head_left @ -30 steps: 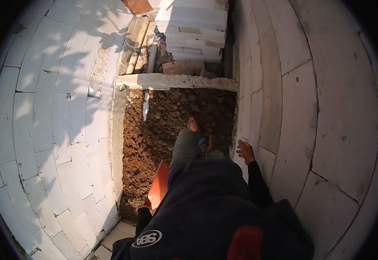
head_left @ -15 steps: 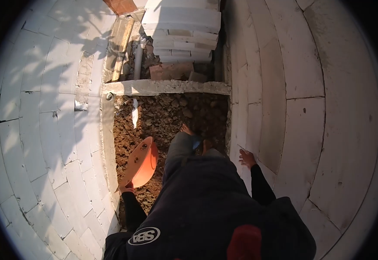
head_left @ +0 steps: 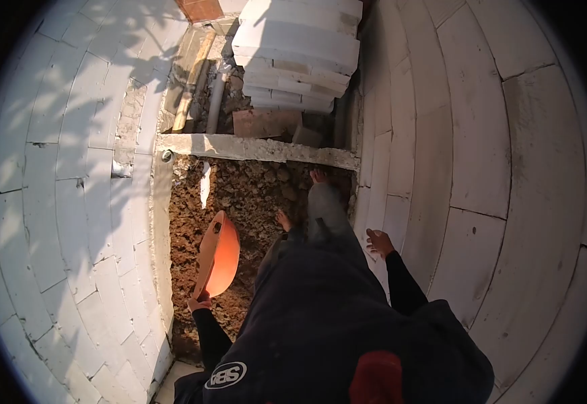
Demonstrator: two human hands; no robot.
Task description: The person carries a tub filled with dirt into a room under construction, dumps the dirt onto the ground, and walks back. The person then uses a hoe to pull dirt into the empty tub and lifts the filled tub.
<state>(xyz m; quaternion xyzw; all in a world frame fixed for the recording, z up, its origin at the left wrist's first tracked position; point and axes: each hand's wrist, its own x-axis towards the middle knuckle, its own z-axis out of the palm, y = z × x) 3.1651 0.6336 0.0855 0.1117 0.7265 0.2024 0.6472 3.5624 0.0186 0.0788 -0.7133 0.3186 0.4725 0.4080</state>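
An orange plastic basin (head_left: 225, 259) hangs tipped on its side at my left, with a handle hole showing in its rim. My left hand (head_left: 200, 302) grips the near end of that rim, its fingers closed there. Over on the other side, my right hand (head_left: 379, 244) hangs beside the right block wall (head_left: 435, 161) with nothing visible in it. Its fingers are loosely bent and apart. Below me, my bare feet (head_left: 318, 176) are on the rough brown soil (head_left: 253, 188).
A concrete beam (head_left: 260, 148) crosses the ground ahead. Beyond it are a stack of white blocks (head_left: 297, 54), a grey pipe (head_left: 217, 101) and a bamboo pole (head_left: 194, 81). The left block wall (head_left: 71, 222) closes the other side. A white scrap (head_left: 205, 185) lies on the soil.
My feet have shifted in a step, one now farther forward near the beam. The basin has turned more upright on its edge, still in my left hand. The beam and block stack appear slightly tilted.
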